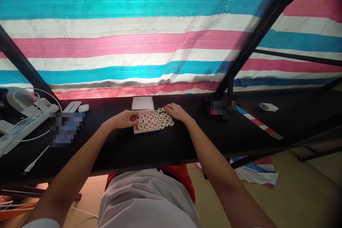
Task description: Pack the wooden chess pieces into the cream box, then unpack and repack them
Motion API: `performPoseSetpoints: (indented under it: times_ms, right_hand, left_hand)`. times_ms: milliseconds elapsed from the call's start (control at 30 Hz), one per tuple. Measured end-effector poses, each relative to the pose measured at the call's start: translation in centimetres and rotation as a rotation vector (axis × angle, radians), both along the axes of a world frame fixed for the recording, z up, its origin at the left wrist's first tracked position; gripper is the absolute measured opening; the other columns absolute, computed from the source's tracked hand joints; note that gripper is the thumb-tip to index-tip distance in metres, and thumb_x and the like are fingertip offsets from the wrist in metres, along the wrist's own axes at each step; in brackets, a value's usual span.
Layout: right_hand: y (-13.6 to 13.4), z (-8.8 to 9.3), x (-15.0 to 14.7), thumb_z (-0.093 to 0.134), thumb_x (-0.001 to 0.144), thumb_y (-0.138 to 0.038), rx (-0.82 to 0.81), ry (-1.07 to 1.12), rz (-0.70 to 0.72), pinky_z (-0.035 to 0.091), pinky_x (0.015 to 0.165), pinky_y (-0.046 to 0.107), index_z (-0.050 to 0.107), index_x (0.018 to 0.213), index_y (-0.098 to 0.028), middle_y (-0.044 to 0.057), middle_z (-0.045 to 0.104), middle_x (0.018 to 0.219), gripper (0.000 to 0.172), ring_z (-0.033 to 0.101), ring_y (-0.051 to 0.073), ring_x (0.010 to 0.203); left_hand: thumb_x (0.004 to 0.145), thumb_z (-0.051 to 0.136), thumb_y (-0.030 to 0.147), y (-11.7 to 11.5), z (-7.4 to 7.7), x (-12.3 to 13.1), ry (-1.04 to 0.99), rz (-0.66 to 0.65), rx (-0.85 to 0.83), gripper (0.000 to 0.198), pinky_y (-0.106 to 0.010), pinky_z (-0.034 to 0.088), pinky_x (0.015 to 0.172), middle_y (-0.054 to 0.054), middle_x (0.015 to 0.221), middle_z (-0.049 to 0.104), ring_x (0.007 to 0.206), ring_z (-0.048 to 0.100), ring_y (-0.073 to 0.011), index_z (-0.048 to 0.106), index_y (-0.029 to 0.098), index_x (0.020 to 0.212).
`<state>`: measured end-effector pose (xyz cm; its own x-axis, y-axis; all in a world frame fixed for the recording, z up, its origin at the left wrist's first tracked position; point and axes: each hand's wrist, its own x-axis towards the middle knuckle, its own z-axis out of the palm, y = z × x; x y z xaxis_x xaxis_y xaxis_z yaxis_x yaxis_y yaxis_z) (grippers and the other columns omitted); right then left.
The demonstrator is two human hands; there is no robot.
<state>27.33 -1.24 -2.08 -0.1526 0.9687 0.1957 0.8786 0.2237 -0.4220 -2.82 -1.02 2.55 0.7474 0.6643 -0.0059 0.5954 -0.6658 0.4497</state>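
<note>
A small white box (146,131) on the black table holds Chinese chess pieces (148,122), mostly with red characters and a few with dark ones. Its white lid (143,103) lies behind it. At the box's left side, my left hand (125,119) has thumb and fingers curled around a piece over the layer. Loose pieces with dark characters (166,118) lie in a cluster against the right side of the box. My right hand (177,111) reaches the back of this cluster, its fingertips closed on a piece there; the fingers partly hide it.
On the left are a white power strip (29,128) with plugs and cables, a white earbud case (83,108) and a blurred phone-like object (66,130). A blurred dark item (220,108) and a white adapter (268,107) lie right. Black frame bars (256,35) rise behind.
</note>
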Motion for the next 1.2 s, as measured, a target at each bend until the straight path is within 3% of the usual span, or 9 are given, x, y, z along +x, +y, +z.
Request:
performPoseSetpoints:
  times_ms: [233, 533, 700, 900, 1033, 1200]
  right_hand:
    - [0.6, -0.4, -0.3, 0.038, 0.094, -0.025, 0.011, 0.029, 0.077, 0.038, 0.096, 0.027, 0.067, 0.107, -0.017, 0.007, 0.066, 0.113, 0.032, 0.059, 0.018, 0.105]
    - [-0.1, 0.1, -0.5, 0.038, 0.094, -0.031, -0.051, 0.225, 0.023, 0.042, 0.091, 0.025, 0.068, 0.104, -0.021, 0.002, 0.069, 0.106, 0.033, 0.061, 0.015, 0.099]
    - [0.1, 0.2, 0.8, 0.035, 0.094, -0.028, 0.061, 0.192, -0.078, 0.039, 0.096, 0.026, 0.066, 0.108, -0.019, 0.006, 0.066, 0.113, 0.035, 0.058, 0.016, 0.106]
    - [-0.3, 0.8, 2.0, 0.043, 0.09, -0.028, 0.005, 0.094, -0.184, 0.042, 0.088, 0.029, 0.068, 0.1, -0.017, 0.008, 0.069, 0.101, 0.028, 0.061, 0.02, 0.095]
    - [-1.7, 2.1, -0.3, 0.052, 0.086, -0.033, 0.129, 0.269, -0.038, 0.046, 0.078, 0.027, 0.067, 0.101, -0.018, 0.005, 0.069, 0.093, 0.026, 0.062, 0.017, 0.082]
    - [-3.9, 2.9, -5.3, 0.059, 0.08, -0.047, 0.002, 0.484, 0.302, 0.047, 0.068, 0.026, 0.067, 0.1, -0.02, 0.002, 0.069, 0.085, 0.035, 0.06, 0.015, 0.072]
  left_hand:
    - [0.077, 0.052, 0.043, -0.2, 0.1, 0.2, -0.012, -0.008, 0.034, 0.031, -0.024, 0.041, 0.061, -0.002, 0.076, 0.064, 0.066, 0.057, -0.0152, 0.066, 0.019, 0.091]
    - [0.078, 0.052, 0.044, -0.2, 0.1, 0.1, -0.022, -0.013, 0.036, 0.033, -0.024, 0.041, 0.059, -0.002, 0.074, 0.064, 0.065, 0.057, -0.0152, 0.067, 0.019, 0.093]
    - [0.079, 0.052, 0.046, 0.1, 0.0, 0.0, -0.042, -0.011, 0.023, 0.035, -0.025, 0.042, 0.06, -0.004, 0.078, 0.065, 0.066, 0.056, -0.0157, 0.067, 0.018, 0.093]
    - [0.078, 0.056, 0.048, 0.1, -0.2, 0.5, -0.217, 0.114, 0.02, 0.035, -0.025, 0.041, 0.058, -0.001, 0.07, 0.059, 0.063, 0.052, -0.0137, 0.067, 0.017, 0.09]
    - [0.075, 0.062, 0.05, -0.4, -0.7, 1.8, -0.441, 0.2, -0.084, 0.038, -0.024, 0.041, 0.056, 0.0, 0.067, 0.058, 0.06, 0.051, -0.012, 0.065, 0.015, 0.088]
    - [0.068, 0.068, 0.053, -1.5, -1.4, 3.5, -0.638, 0.207, -0.25, 0.04, -0.027, 0.046, 0.059, -0.001, 0.068, 0.059, 0.063, 0.056, -0.0137, 0.056, 0.016, 0.078]
